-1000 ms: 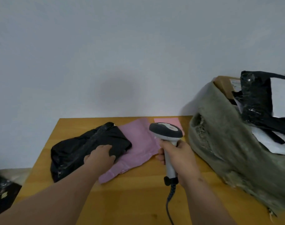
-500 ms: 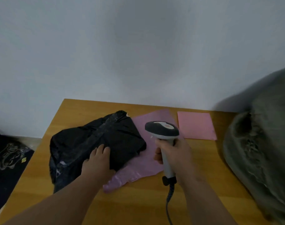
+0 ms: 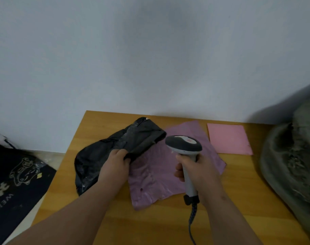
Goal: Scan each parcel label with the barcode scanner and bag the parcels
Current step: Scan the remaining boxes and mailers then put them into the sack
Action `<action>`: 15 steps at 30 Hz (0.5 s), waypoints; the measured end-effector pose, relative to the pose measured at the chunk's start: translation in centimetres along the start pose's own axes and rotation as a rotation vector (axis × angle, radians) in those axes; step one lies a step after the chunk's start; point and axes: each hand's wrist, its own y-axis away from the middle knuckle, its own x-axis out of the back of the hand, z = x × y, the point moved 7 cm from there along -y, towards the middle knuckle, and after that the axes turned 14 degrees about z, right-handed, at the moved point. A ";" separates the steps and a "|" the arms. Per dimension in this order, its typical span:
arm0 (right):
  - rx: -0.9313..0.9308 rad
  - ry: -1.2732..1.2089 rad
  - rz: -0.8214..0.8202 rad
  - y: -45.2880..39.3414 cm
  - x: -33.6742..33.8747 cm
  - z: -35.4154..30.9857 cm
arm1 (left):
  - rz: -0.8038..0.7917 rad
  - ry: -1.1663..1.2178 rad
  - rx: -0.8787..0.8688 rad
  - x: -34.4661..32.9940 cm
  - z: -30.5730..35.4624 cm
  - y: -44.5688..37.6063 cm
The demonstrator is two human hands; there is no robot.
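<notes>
Black plastic parcel [image 3: 115,149] on the wooden surface [image 3: 239,183], left hand [image 3: 115,167] gripping its edge, right hand [image 3: 201,172] wrapped round the scanner [image 3: 183,144] — no label showing, so best flip it label-up, then aim squarely.

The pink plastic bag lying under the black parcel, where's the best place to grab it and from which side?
Probably the near free edge of the pink plastic bag, approached from the person's side. That edge lies bare and wrinkled on the table, so it should pinch easily, while the far left part sits under the black parcel that the left hand grips.
</notes>
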 end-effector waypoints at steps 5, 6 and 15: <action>0.071 -0.059 -0.011 3.2 -0.4 -1.4 | 0.115 0.241 0.103 5.9 1.1 -0.6; 0.084 -0.072 -0.011 3.9 -0.3 -1.6 | 0.122 0.299 0.119 7.0 1.4 -0.5; 0.145 -0.193 0.007 10.6 1.5 -1.5 | 0.089 0.812 0.173 13.4 4.2 3.1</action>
